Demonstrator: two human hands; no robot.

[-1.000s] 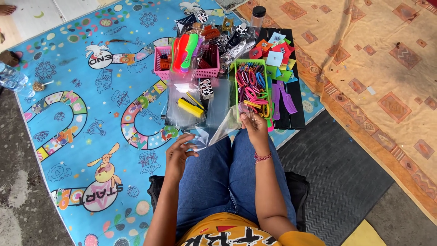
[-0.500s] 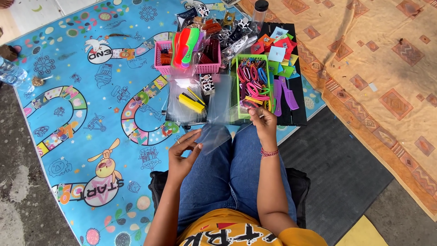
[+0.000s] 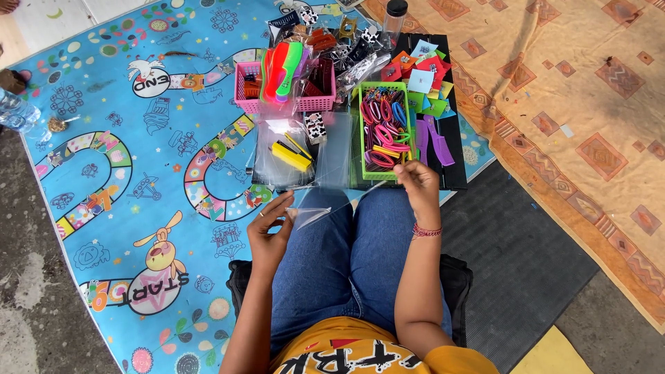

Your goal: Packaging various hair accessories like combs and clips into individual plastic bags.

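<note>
The person sits with legs in blue jeans, looking down at a spread of small goods on a blue play mat (image 3: 138, 173) printed with a winding game path; the left hand (image 3: 271, 232) has dropped from where it was a second ago, up beside the clear packets, to just above the left thigh, and its grip is now pinched narrow on the corner of a clear plastic sleeve (image 3: 312, 213) that lies across the lap; the sleeve was raised nearer the trays a moment ago and has come back toward the body, so it looks freed and ready for filling; the right hand (image 3: 419, 185) has stayed at the near end of the green basket (image 3: 385, 131), fingers curled close together over the coloured hair bands inside, though whether it actually grips one I cannot tell, since the fingertips hide it; beyond the green basket sits a pink basket (image 3: 285, 86) holding bright combs, with a yellow item in clear wrapping (image 3: 291, 156) just in front of it; to the right a black tray (image 3: 454, 176) carries purple combs and coloured paper squares; a patterned orange cloth (image 3: 589, 104) covers the ground further right.
</note>
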